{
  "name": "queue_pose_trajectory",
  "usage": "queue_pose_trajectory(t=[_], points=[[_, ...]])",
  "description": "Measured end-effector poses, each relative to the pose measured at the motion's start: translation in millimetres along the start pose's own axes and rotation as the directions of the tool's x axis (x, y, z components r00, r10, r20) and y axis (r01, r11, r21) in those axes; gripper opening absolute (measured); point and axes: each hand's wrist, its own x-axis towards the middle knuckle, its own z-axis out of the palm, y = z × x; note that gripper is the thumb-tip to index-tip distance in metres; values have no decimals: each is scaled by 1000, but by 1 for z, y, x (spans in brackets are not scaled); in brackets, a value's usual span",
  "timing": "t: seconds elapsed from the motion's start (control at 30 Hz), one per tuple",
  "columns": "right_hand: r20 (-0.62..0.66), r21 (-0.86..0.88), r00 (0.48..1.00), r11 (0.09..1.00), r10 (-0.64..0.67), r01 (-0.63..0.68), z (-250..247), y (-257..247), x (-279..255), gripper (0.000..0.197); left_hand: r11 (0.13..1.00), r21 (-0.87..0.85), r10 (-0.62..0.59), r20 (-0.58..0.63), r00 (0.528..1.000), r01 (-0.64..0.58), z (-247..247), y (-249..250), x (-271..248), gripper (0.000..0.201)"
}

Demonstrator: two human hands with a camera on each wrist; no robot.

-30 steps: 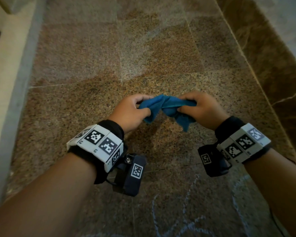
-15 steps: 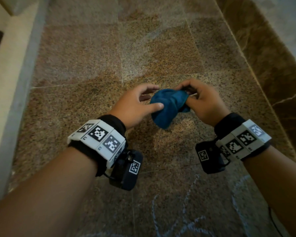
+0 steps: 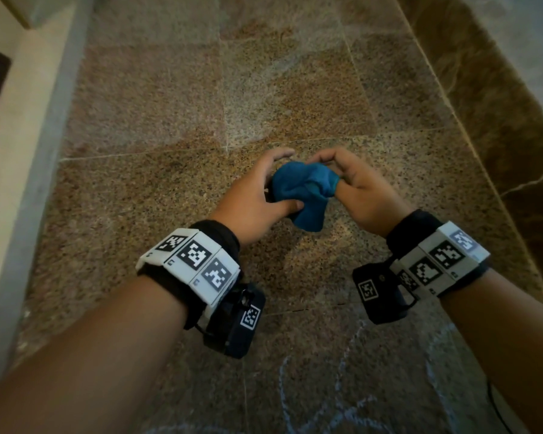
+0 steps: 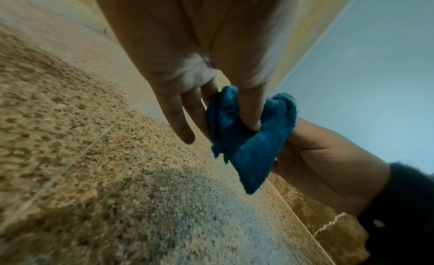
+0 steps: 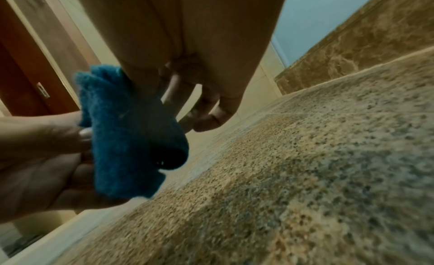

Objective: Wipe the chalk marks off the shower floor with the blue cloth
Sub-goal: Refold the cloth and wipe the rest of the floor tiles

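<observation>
A bunched blue cloth (image 3: 301, 192) hangs in the air between both hands, above the speckled brown shower floor (image 3: 170, 104). My left hand (image 3: 276, 183) grips its left side, with the thumb pressed into the folds (image 4: 251, 120) and the fingers curved round the back. My right hand (image 3: 326, 170) holds the right side, where the cloth (image 5: 124, 139) is draped over the thumb and the fingers curl above it. White chalk marks (image 3: 326, 402) lie on the floor tiles nearest me, below my wrists. In the left wrist view a tail of the cloth (image 4: 253, 157) hangs down.
A pale raised curb (image 3: 29, 183) runs along the left of the floor. A brown marble wall base (image 3: 499, 120) borders the right side. The right wrist view shows a wooden door (image 5: 23, 74) beyond the curb.
The cloth was stretched out between the two hands; the hands have come together and it is now gathered into a ball, wrapped over the right thumb.
</observation>
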Motion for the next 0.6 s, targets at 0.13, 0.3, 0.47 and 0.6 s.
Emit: queue_pose_trajectory(t=[0.13,0.3,0.47,0.6], points=[[-117,-74,992,996,45,-53,-9,6,0,46,995,75,61,6,998,-61,-3,-4,0,49],[-134,-61,990,997,39,-48,-23,10,-4,32,998,66,22,-82,996,-17,-4,-5,5,33],[12,-45,993,992,119,-119,-29,0,-7,18,997,72,32,-115,993,-24,-8,-4,6,27],[128,86,967,969,219,-230,-19,-7,-5,41,999,31,38,-70,997,-36,-6,-3,6,25]])
